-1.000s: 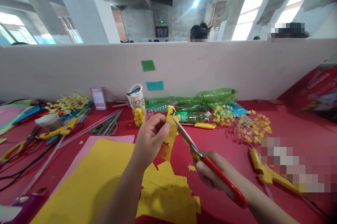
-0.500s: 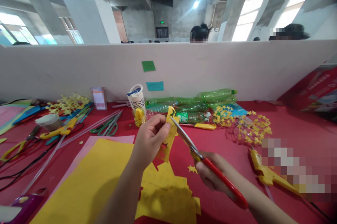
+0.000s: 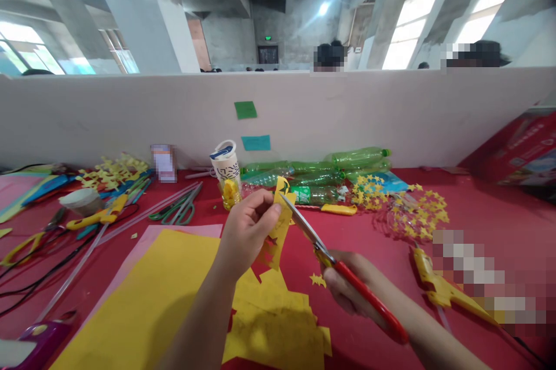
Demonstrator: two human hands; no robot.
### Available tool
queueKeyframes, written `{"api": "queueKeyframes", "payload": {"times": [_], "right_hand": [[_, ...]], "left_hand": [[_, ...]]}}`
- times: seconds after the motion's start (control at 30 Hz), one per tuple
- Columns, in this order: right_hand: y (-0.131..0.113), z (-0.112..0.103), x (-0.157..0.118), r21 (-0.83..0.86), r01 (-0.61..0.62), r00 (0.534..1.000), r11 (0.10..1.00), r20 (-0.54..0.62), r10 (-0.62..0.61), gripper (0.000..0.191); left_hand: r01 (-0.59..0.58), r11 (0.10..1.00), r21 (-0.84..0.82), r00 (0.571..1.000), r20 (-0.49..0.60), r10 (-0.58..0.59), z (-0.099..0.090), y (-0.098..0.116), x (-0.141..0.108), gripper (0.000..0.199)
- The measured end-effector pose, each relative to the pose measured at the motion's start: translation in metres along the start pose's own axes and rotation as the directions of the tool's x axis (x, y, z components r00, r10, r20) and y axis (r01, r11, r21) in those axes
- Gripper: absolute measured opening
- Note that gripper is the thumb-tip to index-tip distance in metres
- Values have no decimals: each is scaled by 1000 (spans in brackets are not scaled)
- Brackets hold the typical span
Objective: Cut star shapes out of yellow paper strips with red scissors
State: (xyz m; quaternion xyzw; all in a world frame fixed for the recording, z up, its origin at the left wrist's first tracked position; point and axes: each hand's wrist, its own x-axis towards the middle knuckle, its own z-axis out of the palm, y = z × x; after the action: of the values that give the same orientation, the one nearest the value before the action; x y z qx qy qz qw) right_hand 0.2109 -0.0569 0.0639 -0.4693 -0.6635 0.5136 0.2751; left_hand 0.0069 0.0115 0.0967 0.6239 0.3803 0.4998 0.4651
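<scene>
Pinched between the thumb and fingers of my left hand (image 3: 249, 228) is a strip of yellow paper (image 3: 283, 228) with notches and star-shaped gaps cut in it. My right hand (image 3: 351, 283) grips red-handled scissors (image 3: 369, 300), whose blade tips meet the strip near its upper end, just right of my left thumb. Below the scissors, small yellow paper stars (image 3: 317, 281) lie on the red table. Under and left of my hands spread a large yellow sheet (image 3: 143, 295) and a pile of cut yellow pieces (image 3: 273, 323).
Green plastic bottles (image 3: 360, 158) lie along the white partition (image 3: 130, 109), beside a cup (image 3: 226, 167). Star clusters (image 3: 419, 211) and a yellow glue gun (image 3: 434, 283) are at right. Green-handled scissors (image 3: 178, 208), another glue gun (image 3: 99, 213) and cables (image 3: 47, 268) lie left.
Almost nothing differs. Both hands, the paper strip and the scissors keep the same position; the whole view has shifted very slightly.
</scene>
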Motion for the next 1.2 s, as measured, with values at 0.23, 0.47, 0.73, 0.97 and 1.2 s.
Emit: {"api": "queueKeyframes", "payload": {"times": [0.23, 0.47, 0.73, 0.97, 1.2], "right_hand": [[3, 3, 0, 30, 98, 995, 995, -4, -98, 50], [6, 7, 0, 90, 115, 993, 989, 5, -116, 53], [-2, 5, -3, 96, 96, 995, 991, 27, -99, 54], [-1, 5, -3, 56, 112, 994, 992, 7, -113, 52], [1, 8, -2, 104, 80, 997, 991, -31, -77, 53]], "left_hand": [[29, 992, -120, 1000, 13, -28, 11, 1, -4, 14], [44, 989, -140, 999, -9, -46, 20, 0, -5, 19], [33, 980, -196, 999, -9, -36, 19, -4, -5, 19], [60, 978, -202, 998, -1, -62, 19, -2, -6, 22], [82, 975, -206, 997, 3, -83, 20, -4, -4, 21]]}}
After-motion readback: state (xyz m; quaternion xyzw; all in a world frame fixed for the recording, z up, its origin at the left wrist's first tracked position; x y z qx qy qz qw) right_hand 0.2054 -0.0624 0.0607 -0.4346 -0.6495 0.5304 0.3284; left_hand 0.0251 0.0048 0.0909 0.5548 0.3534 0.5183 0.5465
